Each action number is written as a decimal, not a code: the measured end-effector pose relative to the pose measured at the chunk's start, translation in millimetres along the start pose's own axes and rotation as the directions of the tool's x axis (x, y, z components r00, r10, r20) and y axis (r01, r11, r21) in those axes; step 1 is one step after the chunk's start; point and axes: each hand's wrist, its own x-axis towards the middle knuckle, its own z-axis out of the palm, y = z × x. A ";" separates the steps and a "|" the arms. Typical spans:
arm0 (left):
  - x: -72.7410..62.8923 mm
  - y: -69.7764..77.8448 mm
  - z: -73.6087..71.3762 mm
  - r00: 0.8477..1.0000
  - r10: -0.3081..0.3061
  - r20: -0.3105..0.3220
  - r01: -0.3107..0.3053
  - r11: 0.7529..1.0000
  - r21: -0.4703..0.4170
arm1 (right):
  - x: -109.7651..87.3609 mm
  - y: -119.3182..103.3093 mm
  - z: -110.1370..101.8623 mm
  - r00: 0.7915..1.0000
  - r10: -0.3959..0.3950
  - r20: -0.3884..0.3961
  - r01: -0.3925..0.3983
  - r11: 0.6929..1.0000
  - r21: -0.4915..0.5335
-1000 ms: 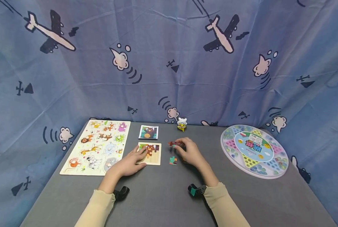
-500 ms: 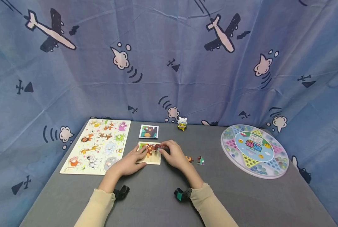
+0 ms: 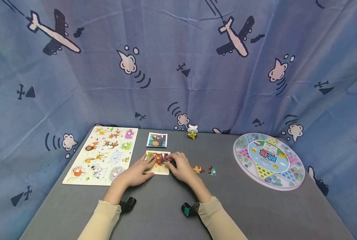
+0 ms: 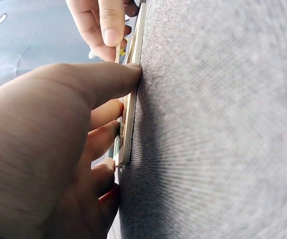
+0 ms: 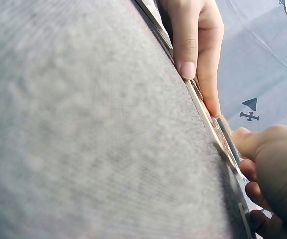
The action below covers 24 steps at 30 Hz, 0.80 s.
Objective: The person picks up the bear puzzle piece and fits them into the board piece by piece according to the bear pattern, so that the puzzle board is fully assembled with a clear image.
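A small wooden jigsaw board (image 3: 161,170) with a bear picture lies flat on the table. My left hand (image 3: 136,171) rests on its left side with fairly straight fingers, and the thumb (image 4: 128,74) presses the near edge. At the board's right side, my right hand (image 3: 180,167) pinches a thin jigsaw piece (image 5: 226,128), which stands tilted over the board in the right wrist view. The fingers hide most of its picture. To the right of that hand lie an orange jigsaw piece (image 3: 198,170) and a green and brown one (image 3: 212,171).
Behind the board lies a bear picture card (image 3: 156,140). A large animal puzzle board (image 3: 88,160) is at the left, close to the left hand. A small yellow and white figurine (image 3: 192,132) stands at the back. A round board game (image 3: 268,161) lies at the right.
My right hand has moved left from the table onto the board's right side, carrying a jigsaw piece, and uncovered the two loose pieces. The left hand has stayed in place.
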 end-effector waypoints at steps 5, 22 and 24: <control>-0.3 2.3 -1.0 1.000 -0.011 0.007 0.011 1.000 0.007 | -2.4 2.3 1.6 1.000 -0.008 0.011 0.008 1.000 -0.009; 4.2 19.5 4.5 0.999 0.034 0.030 -0.035 0.998 0.056 | -6.0 7.0 6.2 0.999 -0.021 -0.034 0.020 0.999 -0.026; 4.2 19.6 5.6 0.999 0.026 0.034 -0.028 0.998 0.054 | -5.8 6.6 6.1 0.999 -0.022 -0.036 0.021 0.999 -0.030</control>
